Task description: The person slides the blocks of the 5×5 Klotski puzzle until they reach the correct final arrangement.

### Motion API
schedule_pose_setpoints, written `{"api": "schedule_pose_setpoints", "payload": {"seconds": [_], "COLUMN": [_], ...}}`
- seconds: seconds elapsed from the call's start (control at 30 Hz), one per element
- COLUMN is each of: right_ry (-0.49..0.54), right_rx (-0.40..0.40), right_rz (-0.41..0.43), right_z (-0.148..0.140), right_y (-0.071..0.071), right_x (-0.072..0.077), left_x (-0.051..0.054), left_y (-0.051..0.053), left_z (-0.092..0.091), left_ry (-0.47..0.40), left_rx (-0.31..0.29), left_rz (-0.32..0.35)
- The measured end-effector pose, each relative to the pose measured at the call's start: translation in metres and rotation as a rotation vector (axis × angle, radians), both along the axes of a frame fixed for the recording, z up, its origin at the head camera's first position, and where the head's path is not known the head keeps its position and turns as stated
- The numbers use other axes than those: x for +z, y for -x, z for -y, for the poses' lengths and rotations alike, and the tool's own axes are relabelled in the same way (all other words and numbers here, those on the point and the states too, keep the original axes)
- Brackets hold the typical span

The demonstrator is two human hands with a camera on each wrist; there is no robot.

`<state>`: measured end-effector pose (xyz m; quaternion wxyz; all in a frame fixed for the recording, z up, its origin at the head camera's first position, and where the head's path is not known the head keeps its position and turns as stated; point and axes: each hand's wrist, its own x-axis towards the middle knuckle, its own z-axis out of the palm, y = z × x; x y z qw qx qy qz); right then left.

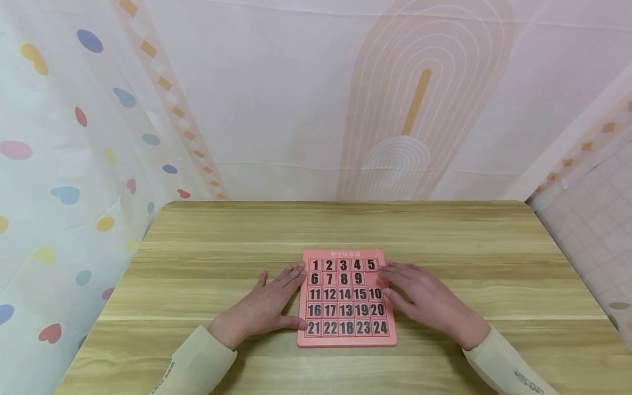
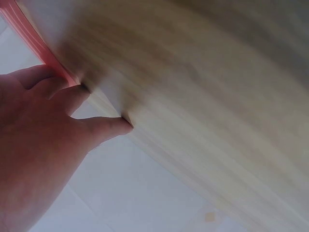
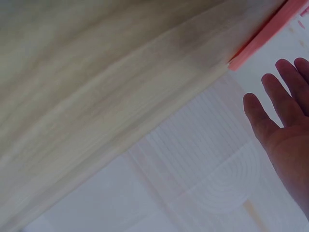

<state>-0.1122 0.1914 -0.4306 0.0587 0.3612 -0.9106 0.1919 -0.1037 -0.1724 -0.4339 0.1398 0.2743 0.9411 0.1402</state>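
Observation:
A pink number sliding puzzle (image 1: 340,342) lies flat on the wooden table, its numbered tiles facing up. In the head view a gap shows at the right end of the second row, beside the 9 tile (image 1: 358,278) and above the 10 tile (image 1: 375,294). My left hand (image 1: 264,307) rests along the puzzle's left edge, fingers extended, thumb at the lower left corner. At the right edge is my right hand (image 1: 427,296), its fingers loosely extended over the rim near the gap. The right wrist view shows that hand's (image 3: 289,130) fingers spread, holding nothing.
The wooden table (image 1: 222,230) extends around the puzzle on all sides. Behind it hangs a pale patterned curtain (image 1: 276,99), and a dotted one (image 1: 54,230) hangs on the left. Light sleeves cover both forearms.

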Motion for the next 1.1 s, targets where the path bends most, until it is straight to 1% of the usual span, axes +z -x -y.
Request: {"api": "schedule_pose_setpoints", "payload": {"seconds": [0.13,0.33,0.5,0.63,0.87,1.1], "right_ry": [0.023,0.058,0.077,0.076,0.062,0.034], "right_rx": [-0.022,-0.066,-0.071,-0.047,0.023,0.069], "right_rz": [-0.035,-0.049,-0.072,-0.083,-0.114,-0.065], "right_z": [-0.003,-0.006,-0.007,-0.007,-0.007,-0.004], "right_y": [-0.005,-0.009,-0.012,-0.014,-0.018,-0.021], "right_x": [0.001,0.003,0.004,0.003,0.001,-0.002], "left_x": [0.000,0.000,0.000,0.000,-0.001,-0.001], "left_y": [-0.001,-0.001,0.000,0.000,0.000,0.000], "left_z": [0.000,0.000,0.000,0.000,0.000,0.000], "left_ry": [0.001,0.002,-0.003,0.002,-0.005,-0.004], "left_rx": [0.003,-0.001,0.003,0.006,0.006,0.001], "left_rz": [0.002,-0.005,0.005,0.008,0.010,0.003]}}
